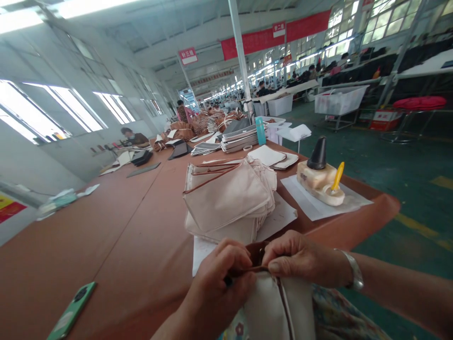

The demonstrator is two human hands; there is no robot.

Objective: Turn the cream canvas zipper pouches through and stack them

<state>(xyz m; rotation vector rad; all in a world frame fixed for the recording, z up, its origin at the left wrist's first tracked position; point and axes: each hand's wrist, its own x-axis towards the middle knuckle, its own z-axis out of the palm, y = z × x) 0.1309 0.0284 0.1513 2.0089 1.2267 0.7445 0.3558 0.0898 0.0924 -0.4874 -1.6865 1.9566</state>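
Observation:
A cream fabric piece [264, 307] with a brown-edged zipper hangs at the table's near edge, over my lap. My left hand [226, 271] pinches its brown top edge from the left. On the right, my right hand [295, 259], with a silver bracelet at the wrist, grips the same edge between thumb and fingers. A small gap lies between the two hands, where a brown strip shows. Just beyond them rests a stack of cream zippered pouch pieces [226, 198] with brown trim.
To the right, a block with a black cone-shaped bottle [317, 153] and a yellow-handled brush [338, 177] stands on white paper [307, 203]. A green phone [72, 309] lies at the left on the brown table [141, 245]. Farther back are grey stacked panels [239, 137] and a blue bottle [261, 131].

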